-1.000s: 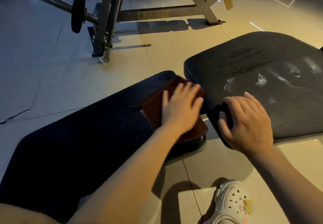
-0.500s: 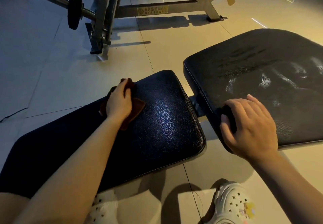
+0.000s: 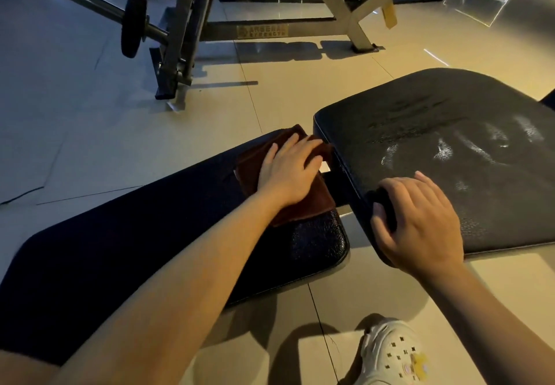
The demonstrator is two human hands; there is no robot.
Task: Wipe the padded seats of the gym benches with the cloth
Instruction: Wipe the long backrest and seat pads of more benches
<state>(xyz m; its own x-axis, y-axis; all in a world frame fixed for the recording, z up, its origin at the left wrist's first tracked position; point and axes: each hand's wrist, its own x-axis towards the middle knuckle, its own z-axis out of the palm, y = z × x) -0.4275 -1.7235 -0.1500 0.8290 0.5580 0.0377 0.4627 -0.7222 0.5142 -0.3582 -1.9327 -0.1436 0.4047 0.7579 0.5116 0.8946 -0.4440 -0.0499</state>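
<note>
Your left hand [image 3: 289, 171] lies flat, fingers straight and spread, pressing the folded rust-brown terry cloth [image 3: 295, 204] onto the long black textured-vinyl bench pad [image 3: 150, 234]. The cloth sits at the end of that pad nearest the gap, far corner almost at the neighbouring pad. Judged soft, light and limp: it will bunch or slide out if you push with fingertips only, so keep the whole palm on its middle; the grained vinyl looks grippy enough to drag it.

Your right hand [image 3: 420, 222] curls over the near corner of the wide black padded seat [image 3: 450, 144] right of the long pad, thumb under the edge, fingers on top, likely bracing. That seat shows pale smeared streaks beyond your knuckles, probably still to wipe.

Between the two pads is a gap with a dark bracket [image 3: 333, 180]; the cloth edge could snag or drop there. Beyond the long pad stand a grey steel rack frame [image 3: 186, 39] and a barbell with a black plate [image 3: 132, 21], well apart. A white clog [image 3: 393, 357] is on the tiled floor [image 3: 270, 99] on the near side.
</note>
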